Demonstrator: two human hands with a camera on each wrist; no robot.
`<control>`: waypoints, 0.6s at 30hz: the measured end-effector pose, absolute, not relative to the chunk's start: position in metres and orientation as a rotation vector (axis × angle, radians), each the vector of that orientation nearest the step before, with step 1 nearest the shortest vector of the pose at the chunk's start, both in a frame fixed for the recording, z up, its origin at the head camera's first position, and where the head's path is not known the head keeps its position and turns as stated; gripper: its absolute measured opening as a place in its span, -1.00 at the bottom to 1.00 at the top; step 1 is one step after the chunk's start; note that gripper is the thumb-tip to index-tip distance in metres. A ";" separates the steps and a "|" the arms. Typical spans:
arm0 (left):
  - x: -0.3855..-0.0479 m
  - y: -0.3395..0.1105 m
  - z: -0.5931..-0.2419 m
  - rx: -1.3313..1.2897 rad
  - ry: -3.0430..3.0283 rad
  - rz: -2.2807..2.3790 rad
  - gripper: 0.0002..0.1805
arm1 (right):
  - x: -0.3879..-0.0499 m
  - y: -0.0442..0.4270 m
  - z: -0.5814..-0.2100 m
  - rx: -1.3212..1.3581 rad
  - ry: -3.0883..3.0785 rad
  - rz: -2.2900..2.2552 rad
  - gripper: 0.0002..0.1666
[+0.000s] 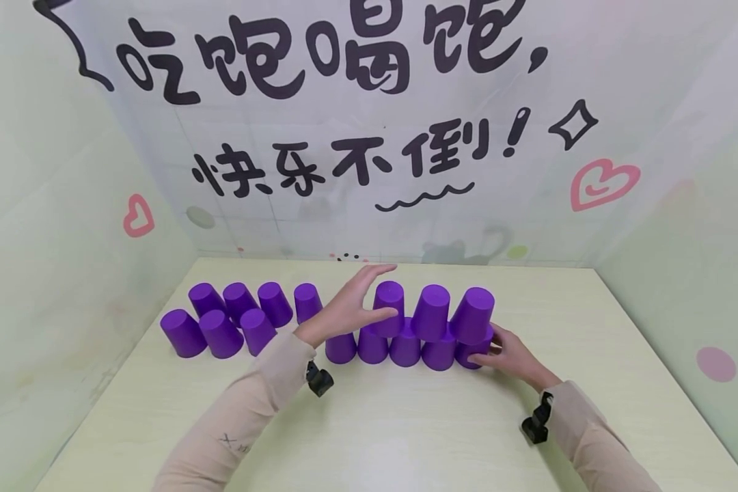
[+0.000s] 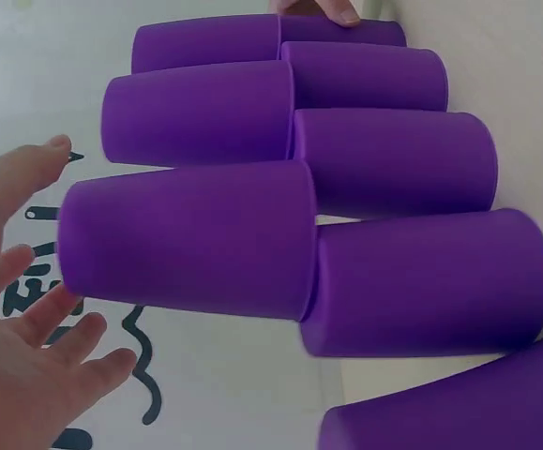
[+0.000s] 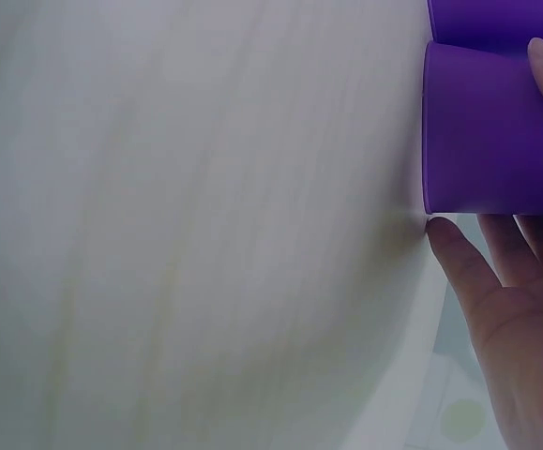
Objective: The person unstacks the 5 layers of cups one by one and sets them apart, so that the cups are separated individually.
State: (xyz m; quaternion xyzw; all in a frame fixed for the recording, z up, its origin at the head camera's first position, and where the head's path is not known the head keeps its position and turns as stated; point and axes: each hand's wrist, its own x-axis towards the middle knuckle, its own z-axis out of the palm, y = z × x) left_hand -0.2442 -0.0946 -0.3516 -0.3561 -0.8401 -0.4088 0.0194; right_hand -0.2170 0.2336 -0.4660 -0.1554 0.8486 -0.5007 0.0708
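Note:
Purple cups stand upside down on the table, several in a bottom row with three more stacked above. My left hand [image 1: 348, 305], fingers spread, is beside the leftmost upper cup [image 1: 390, 301]; in the left wrist view, that cup [image 2: 191, 239] has the hand [image 2: 27, 309] near its narrow end, holding nothing. My right hand [image 1: 512, 355] grips the rightmost bottom cup [image 1: 472, 352], thumb at the front and fingers round its right side. The right wrist view has the thumb on that cup [image 3: 496, 131] and the hand [image 3: 515, 291] against its side.
At the left stand more upside-down purple cups [image 1: 183, 335] in two rows, several in all; my left forearm partly hides them. The light wooden table [image 1: 406, 430] ends at a printed back wall [image 1: 320, 225], with pale side walls left and right.

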 end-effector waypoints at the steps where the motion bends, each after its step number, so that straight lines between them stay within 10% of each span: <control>1: -0.245 -0.094 -0.354 -1.103 -2.610 -1.278 -0.26 | -0.217 0.234 -0.466 -0.469 2.553 -1.501 -0.20; 18: -0.226 -0.086 -0.342 -0.991 -2.619 -1.532 -0.42 | -0.218 0.234 -0.467 -0.476 2.557 -1.499 -0.19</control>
